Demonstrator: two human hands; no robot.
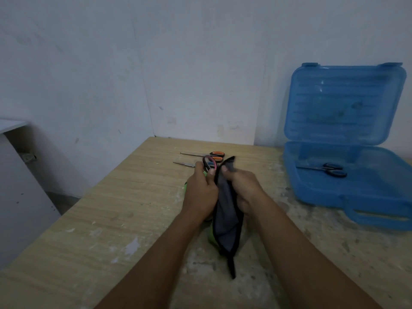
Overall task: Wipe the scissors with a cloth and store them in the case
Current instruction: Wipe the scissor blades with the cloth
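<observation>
Cloth (225,210), grey with a dark edge, hangs between both wrists, probably so a loose fold can wrap the blades. Right hand (244,188) curls its fingers round the cloth's upper part. Left hand (200,190) grips the pink-handled scissors (209,163) by the loops to steady them for wiping; the blades are hidden. Beyond, 2 orange-handled scissors (215,155) wait on the table (111,208). Far right, the open blue case (347,197) already holds 1 black-handled pair (330,170).
</observation>
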